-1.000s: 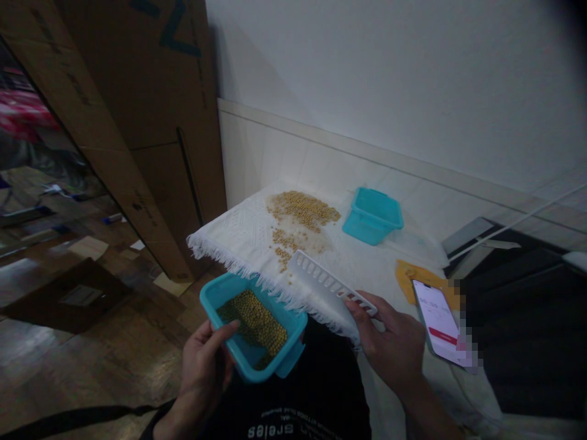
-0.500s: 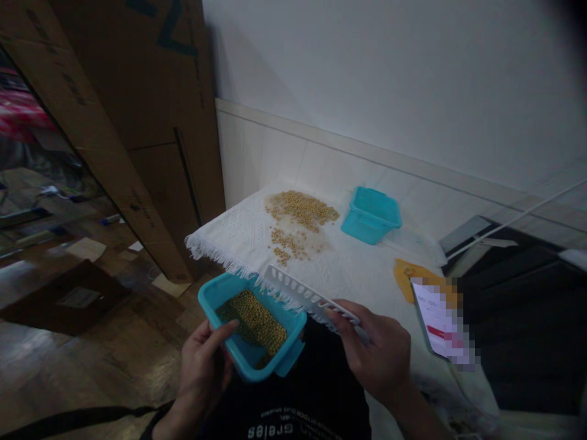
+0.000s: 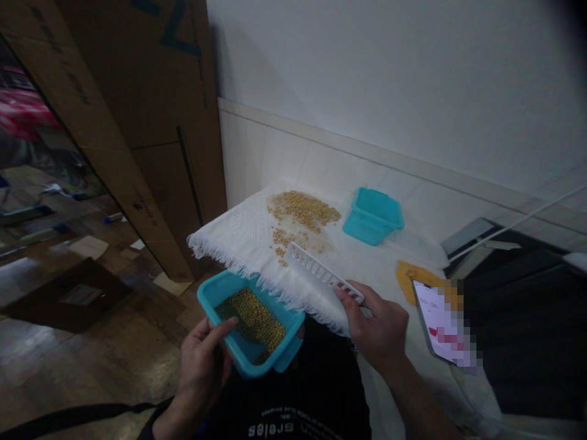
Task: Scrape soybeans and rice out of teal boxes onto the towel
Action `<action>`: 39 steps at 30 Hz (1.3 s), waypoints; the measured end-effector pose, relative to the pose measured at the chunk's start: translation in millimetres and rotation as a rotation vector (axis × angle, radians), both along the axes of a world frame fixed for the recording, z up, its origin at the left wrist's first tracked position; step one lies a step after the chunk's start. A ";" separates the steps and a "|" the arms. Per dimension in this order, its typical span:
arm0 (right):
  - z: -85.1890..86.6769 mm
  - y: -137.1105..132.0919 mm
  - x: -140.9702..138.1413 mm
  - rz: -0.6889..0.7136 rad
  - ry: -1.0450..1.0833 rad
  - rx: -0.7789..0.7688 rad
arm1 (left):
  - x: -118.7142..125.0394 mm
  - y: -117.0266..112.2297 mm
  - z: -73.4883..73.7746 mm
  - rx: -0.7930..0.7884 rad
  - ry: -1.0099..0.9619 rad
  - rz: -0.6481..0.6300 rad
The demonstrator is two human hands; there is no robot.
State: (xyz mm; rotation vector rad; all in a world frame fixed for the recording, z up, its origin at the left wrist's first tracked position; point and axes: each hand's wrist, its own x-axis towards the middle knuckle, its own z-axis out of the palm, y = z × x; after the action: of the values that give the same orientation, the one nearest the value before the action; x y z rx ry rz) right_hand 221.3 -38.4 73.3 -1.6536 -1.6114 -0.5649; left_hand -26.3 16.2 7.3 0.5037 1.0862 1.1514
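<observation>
My left hand grips the near left side of a blue plastic container, thumb over the rim. Yellowish beans, with a darker green patch on the left, lie inside it. The container is held just below the fringed table edge. My right hand is closed around the near end of a white slotted plastic strip. The strip's far end reaches over the white tablecloth, close to the nearest loose beans. A pile of pale yellow beans spreads across the cloth.
A second blue container stands by the wall. To the right lie a phone on an orange packet and a black object. A tall cardboard box stands on the left, with cardboard pieces on the floor.
My right hand has moved the white slotted strip up and away from above the container, onto the table side. The left hand and its container stay nearly in place.
</observation>
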 end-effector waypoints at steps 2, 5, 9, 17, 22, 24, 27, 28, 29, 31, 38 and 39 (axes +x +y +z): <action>0.0 2.2 -1.0 0.008 0.002 0.010 | -0.7 1.2 0.1 0.009 -0.010 0.013; -0.8 5.6 -1.2 0.031 -0.004 0.037 | -2.2 2.2 -1.4 0.017 0.020 -0.005; -2.5 8.8 -1.0 0.055 0.015 0.047 | -3.1 2.3 -3.8 0.024 0.076 -0.027; -0.6 14.2 -5.6 0.107 0.019 0.039 | -0.8 3.0 -11.0 0.025 0.066 -0.011; 2.5 14.1 -13.1 0.116 0.014 0.016 | -1.1 2.5 -17.5 0.043 0.084 0.010; 4.1 13.0 -16.4 0.126 0.009 -0.001 | -1.7 2.2 -18.6 0.041 0.092 0.008; 6.4 10.3 -22.1 0.153 -0.001 -0.016 | -2.4 2.3 -19.1 0.041 0.092 0.012; 6.9 9.3 -24.2 0.167 -0.007 -0.012 | -2.5 2.4 -18.8 0.038 0.092 0.015; 7.3 8.1 -26.6 0.183 -0.013 -0.007 | -2.4 2.6 -18.4 0.035 0.093 0.018; 7.9 5.8 -32.2 0.222 -0.019 0.000 | -2.0 3.0 -17.1 0.034 0.094 0.015; 8.2 -1.9 -37.1 0.216 0.023 -0.007 | -0.7 3.1 -13.7 0.046 0.132 0.018; 6.8 -2.0 -31.4 0.151 0.029 0.005 | -0.6 3.2 -13.3 0.047 0.139 0.017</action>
State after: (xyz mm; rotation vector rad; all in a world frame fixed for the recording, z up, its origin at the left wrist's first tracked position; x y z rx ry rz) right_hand 189.9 -40.4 80.1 -1.5143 -1.6950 -0.4655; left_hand -26.9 19.4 -6.0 0.6192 1.1871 1.1728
